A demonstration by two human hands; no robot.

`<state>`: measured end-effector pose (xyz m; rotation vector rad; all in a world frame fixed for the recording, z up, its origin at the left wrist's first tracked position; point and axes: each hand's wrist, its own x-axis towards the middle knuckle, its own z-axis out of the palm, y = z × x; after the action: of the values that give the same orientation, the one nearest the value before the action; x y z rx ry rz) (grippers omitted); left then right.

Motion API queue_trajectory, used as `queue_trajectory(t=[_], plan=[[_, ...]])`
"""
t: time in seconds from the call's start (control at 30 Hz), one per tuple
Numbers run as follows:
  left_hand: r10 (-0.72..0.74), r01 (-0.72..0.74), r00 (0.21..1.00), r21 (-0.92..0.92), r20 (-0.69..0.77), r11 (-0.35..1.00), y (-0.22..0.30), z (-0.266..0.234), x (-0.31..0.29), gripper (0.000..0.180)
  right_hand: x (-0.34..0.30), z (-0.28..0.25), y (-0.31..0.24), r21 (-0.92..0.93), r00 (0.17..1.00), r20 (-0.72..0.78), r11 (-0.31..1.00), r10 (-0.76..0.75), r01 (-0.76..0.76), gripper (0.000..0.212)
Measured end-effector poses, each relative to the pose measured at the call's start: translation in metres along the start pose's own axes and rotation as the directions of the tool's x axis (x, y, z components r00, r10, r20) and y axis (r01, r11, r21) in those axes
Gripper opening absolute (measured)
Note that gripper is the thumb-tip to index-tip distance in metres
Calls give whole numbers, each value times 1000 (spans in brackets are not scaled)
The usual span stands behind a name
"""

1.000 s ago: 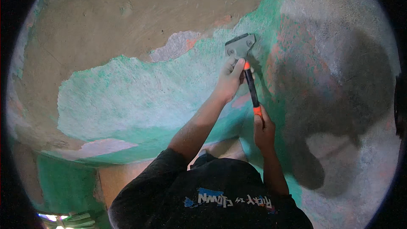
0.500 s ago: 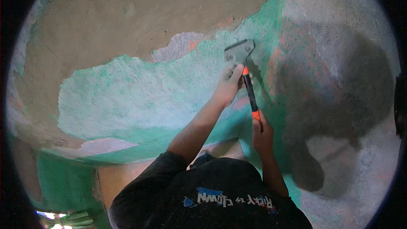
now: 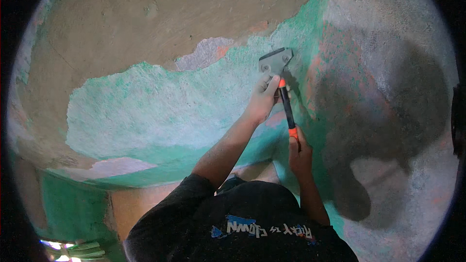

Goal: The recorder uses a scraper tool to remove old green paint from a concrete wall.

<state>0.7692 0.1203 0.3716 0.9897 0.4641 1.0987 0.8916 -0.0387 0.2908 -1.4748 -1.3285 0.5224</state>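
A long-handled paint scraper [image 3: 287, 109] with a black and orange handle and a wide grey blade head is held in both hands. My left hand [image 3: 264, 98], pale with dust, grips it just below the head, thumb along the neck. Around the orange lower end of the handle my right hand [image 3: 300, 153] is closed. The blade lies at the pale green painted patch [image 3: 160, 111] of the wall, close to the corner on the right. Whether its edge touches the wall, I cannot tell.
Brownish bare plaster [image 3: 121, 24] spreads above the green paint, with a ragged edge between. At right stands a mottled grey side wall [image 3: 388, 9] bearing my dark shadow. A green strip-like object [image 3: 85, 251] with bright light shows at lower left.
The scraper head has shifted very slightly down and to the right along the wall. Both hands keep their grip.
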Motion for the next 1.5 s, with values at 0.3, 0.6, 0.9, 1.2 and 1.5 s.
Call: queue_trajectory(t=[0.3,0.6,0.9,1.2,1.5], plan=[[27,-26,1000,-21,12,999,-9,1,-1,22,-5,-4,2,23,1000,25,1000,9,-9,50],[54,-54,999,23,5,998,5,6,1,22,8,-10,-21,59,999,37,998,25,-27,46],[26,-28,999,-55,-40,998,-21,-43,-40,23,-22,20,25,8,991,109,997,-82,82,48],[123,-127,985,-28,-119,991,3,-66,-70,21,-22,42,14,56,963,243,992,-120,110,46],[112,-108,983,32,-146,994,20,-73,-100,25,-34,38,1,297,886,461,935,38,-195,48]])
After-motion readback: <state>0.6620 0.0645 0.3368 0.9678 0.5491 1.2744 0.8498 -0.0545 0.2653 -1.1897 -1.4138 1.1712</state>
